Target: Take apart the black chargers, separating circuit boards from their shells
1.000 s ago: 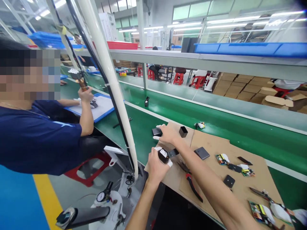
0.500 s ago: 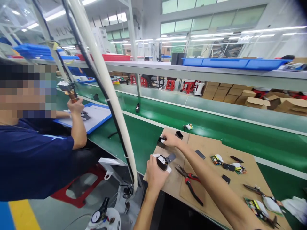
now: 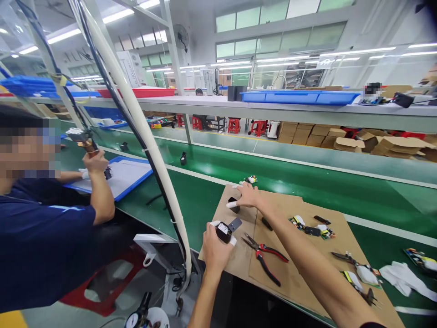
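My left hand grips a small black plastic case with a white block inside. A dark flat piece sticks out from the case's right side. Beyond it, my right hand hovers with fingers spread, holding nothing that I can see. Its thumb is beside an open black housing on the cardboard; I cannot tell whether they touch. The fingertips are close to a small circuit board on the green belt. Red-and-black pliers lie below my right forearm.
Cardboard covers the bench, with several circuit boards, dark pieces and more pliers. A white cloth lies at right. On the left, a pale upright pole stands between me and a co-worker holding a tool.
My right hand has come off the black housing, and its fingers have spread near the circuit board. My left hand keeps its hold on the case. The view has shifted to the right.
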`<state>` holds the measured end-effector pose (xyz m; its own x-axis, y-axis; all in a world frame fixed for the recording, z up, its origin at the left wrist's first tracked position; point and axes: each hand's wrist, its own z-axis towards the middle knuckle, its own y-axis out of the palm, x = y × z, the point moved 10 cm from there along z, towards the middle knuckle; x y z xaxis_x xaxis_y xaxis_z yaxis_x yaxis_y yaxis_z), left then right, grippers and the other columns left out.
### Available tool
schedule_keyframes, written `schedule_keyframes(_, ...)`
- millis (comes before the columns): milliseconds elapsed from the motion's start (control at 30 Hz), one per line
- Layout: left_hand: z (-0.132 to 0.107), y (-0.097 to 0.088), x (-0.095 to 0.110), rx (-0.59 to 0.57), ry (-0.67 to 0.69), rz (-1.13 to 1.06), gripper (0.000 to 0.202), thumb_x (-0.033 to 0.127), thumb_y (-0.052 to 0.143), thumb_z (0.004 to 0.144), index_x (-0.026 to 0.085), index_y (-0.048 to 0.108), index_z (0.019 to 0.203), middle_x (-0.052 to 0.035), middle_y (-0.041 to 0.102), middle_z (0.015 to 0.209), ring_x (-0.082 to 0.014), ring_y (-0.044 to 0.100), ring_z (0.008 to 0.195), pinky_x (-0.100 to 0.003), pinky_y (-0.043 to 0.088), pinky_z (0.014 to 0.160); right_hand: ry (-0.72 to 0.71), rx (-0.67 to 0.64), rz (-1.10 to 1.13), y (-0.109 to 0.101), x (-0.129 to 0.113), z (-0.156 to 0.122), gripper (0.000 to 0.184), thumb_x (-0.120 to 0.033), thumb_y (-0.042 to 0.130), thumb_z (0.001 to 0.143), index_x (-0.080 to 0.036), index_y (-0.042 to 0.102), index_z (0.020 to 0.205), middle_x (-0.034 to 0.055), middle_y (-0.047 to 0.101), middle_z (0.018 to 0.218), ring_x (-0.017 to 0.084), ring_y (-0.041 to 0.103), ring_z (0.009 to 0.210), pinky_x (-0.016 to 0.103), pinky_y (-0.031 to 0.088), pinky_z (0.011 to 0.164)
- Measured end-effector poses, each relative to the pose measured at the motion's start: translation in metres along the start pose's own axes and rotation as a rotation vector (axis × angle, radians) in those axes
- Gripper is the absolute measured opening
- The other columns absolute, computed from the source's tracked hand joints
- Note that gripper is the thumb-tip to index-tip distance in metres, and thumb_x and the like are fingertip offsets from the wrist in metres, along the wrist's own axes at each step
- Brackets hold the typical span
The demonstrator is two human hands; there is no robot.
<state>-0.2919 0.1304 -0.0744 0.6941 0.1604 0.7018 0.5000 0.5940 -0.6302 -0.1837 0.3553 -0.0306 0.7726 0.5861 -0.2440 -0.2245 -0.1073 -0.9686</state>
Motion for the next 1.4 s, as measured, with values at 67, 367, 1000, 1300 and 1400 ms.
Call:
schedule_keyframes(67, -0.001, -0.002, 0.001, 0.002, -0.012, -0.004, 0.048, 0.019, 0.077, 0.074, 0.024, 0.055, 0.116, -0.0057, 0.062, 0.113, -0.0291, 0.063, 0.104, -0.045, 0.053, 0.098, -0.018, -0.022, 0.002, 0.013, -0.003, -0.002, 0.06, -0.056, 0.079, 0.093, -0.021, 0.064, 0.14, 0.0152, 0.062, 0.144, 0.036, 0.059, 0.134, 0.058, 0.052, 0.109)
schedule_keyframes(367, -0.004, -0.004, 0.0, 0.024, 0.0, -0.015, 0.049, 0.016, 0.075, 0.071, 0.023, 0.058, 0.116, -0.0076, 0.065, 0.113, -0.0304, 0.066, 0.104, -0.047, 0.055, 0.095, 0.044, 0.099, 0.035, 0.001, 0.044, 0.045, 0.042, -0.045, 0.067, 0.106, -0.021, 0.063, 0.14, 0.0113, 0.066, 0.14, 0.026, 0.069, 0.118, 0.049, 0.061, 0.1)
schedule_keyframes(1000, 0.008, 0.008, -0.007, 0.02, 0.107, 0.057, 0.045, 0.031, 0.072, 0.081, 0.023, 0.056, 0.123, -0.0078, 0.065, 0.114, -0.0316, 0.065, 0.1, -0.046, 0.053, 0.091, 0.007, 0.034, 0.236, -0.017, 0.105, 0.139, 0.04, -0.041, 0.07, 0.104, -0.019, 0.065, 0.137, 0.0108, 0.068, 0.137, 0.026, 0.071, 0.116, 0.048, 0.063, 0.098)
schedule_keyframes(1300, 0.015, 0.013, -0.006, -0.013, 0.104, 0.116, 0.048, 0.047, 0.068, 0.083, 0.022, 0.057, 0.123, -0.0099, 0.067, 0.119, -0.034, 0.066, 0.102, -0.047, 0.053, 0.092, 0.082, -0.008, 0.242, -0.026, 0.172, -0.024, 0.03, -0.041, 0.07, 0.104, -0.019, 0.071, 0.124, 0.0084, 0.072, 0.127, 0.023, 0.072, 0.108, 0.044, 0.063, 0.094)
schedule_keyframes(1400, 0.016, 0.015, -0.006, -0.024, 0.109, 0.13, 0.049, 0.052, 0.066, 0.084, 0.023, 0.058, 0.123, -0.01, 0.068, 0.118, -0.0351, 0.067, 0.104, -0.048, 0.054, 0.092, 0.133, 0.05, 0.239, -0.03, 0.173, -0.061, 0.032, -0.043, 0.07, 0.104, -0.019, 0.07, 0.125, 0.0082, 0.072, 0.127, 0.023, 0.072, 0.107, 0.043, 0.063, 0.093)
